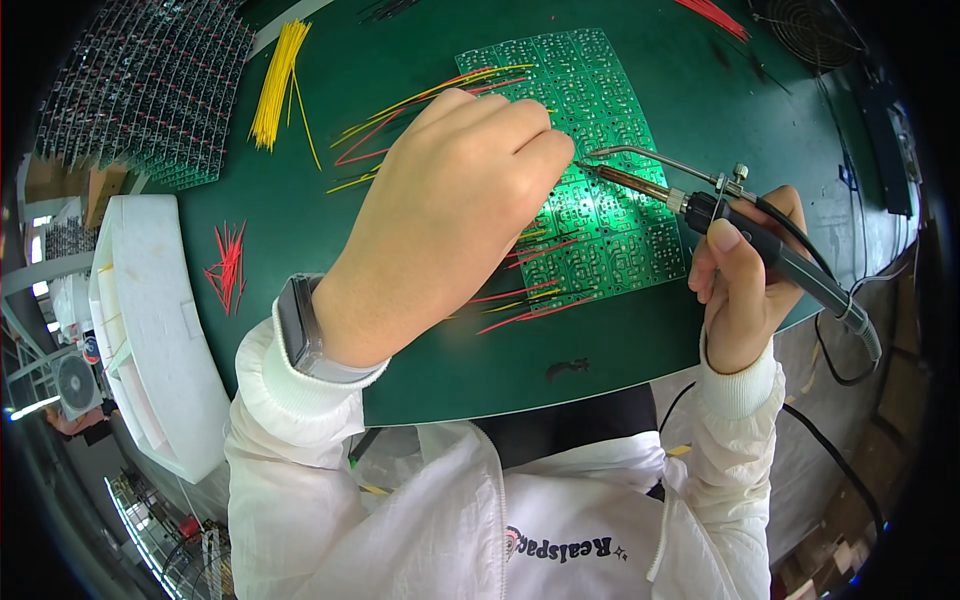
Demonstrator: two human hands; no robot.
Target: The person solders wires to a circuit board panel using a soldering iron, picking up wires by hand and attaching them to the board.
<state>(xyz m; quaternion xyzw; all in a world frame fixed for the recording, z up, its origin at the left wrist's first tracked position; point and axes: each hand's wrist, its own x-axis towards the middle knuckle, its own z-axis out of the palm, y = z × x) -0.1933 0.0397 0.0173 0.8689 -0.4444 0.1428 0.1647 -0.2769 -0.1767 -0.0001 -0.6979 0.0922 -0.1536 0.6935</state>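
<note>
My right hand (742,285) grips a black-handled soldering iron (805,272), its tip pointing left. A thin bent metal tube (655,157) is clamped to the iron and ends just above its tip. Beneath lies a green circuit board panel (640,245) of many small repeated boards. Closed over the panel's left part is my left hand (450,190), thumb and fingertips pinched beside the iron tip; whatever they hold is hidden. Red, yellow and black wires (545,300) stick out leftward from the panel, above and below this hand.
Yellow wires (280,85) and short red wires (229,268) lie in bundles on the green tabletop (440,385). Stacked circuit panels (140,90) fill the far left. A white foam box (165,330) stands at the left edge. More red wires (715,17) and a round grille (808,30) sit far right.
</note>
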